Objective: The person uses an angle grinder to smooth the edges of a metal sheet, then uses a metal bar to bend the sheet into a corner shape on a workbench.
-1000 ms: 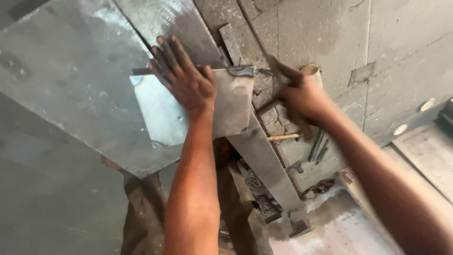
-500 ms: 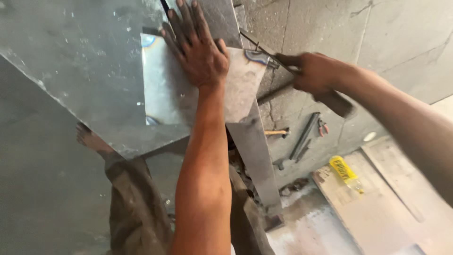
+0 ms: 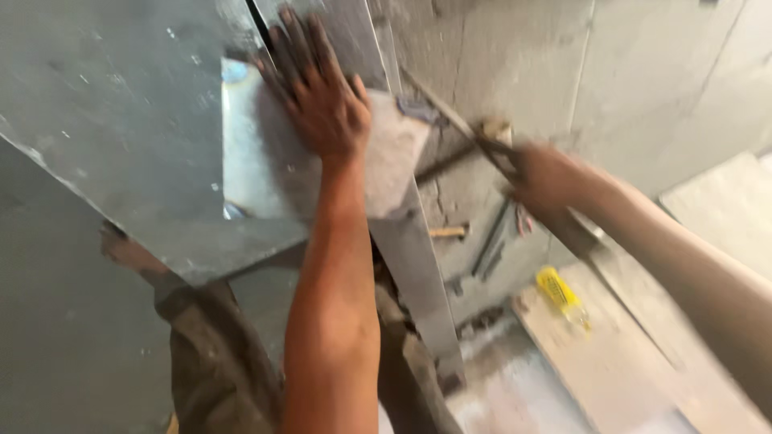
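Now: left hand (image 3: 322,100) flat, fingers spread, pressing sheet (image 3: 265,173) | right hand (image 3: 547,178) blurred, closed on what may be a hammer (image 3: 482,141) | floor: yellow bottle (image 3: 560,293)

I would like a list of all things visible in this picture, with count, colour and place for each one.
large metal sheet: one, grey, upper left
small metal piece: one, shiny grey, under the left hand
metal bar: one, grey, running down the centre
hammer-like tool: one, dark, blurred, in the right hand
yellow object: one, lower right on the floor
loose tools: several, dark, on the floor at centre right
left hand: pressed flat on the small metal piece
right hand: gripping the tool
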